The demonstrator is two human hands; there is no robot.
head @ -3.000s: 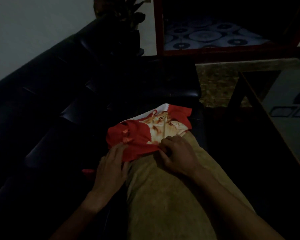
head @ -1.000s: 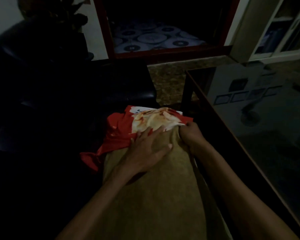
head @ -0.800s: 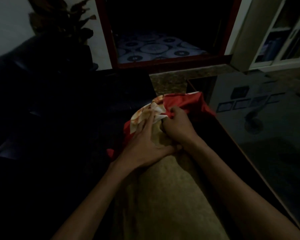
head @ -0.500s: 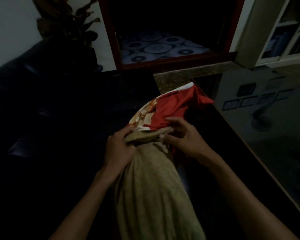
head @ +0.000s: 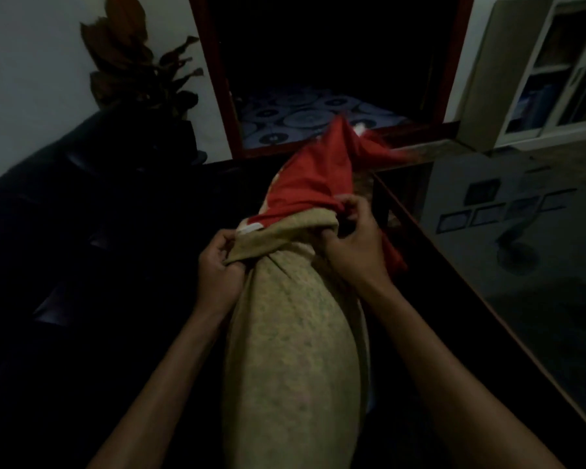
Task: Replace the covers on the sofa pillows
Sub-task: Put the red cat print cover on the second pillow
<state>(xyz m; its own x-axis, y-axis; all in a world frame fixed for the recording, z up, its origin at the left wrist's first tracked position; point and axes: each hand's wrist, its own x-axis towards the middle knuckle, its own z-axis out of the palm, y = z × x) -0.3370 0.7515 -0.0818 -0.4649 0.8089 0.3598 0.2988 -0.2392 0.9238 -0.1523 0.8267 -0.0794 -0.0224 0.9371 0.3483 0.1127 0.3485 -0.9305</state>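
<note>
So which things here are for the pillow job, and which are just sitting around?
For the job:
pillow
red cover
left hand, gripping the pillow's bunched end
right hand, pinching the red cover's edge

Just around:
sofa
glass table
plant
cabinet

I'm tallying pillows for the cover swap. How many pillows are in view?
1. A single tan pillow lies lengthwise between the left hand and right hand, its far end under the red cover. The dark sofa may hide others.
</note>
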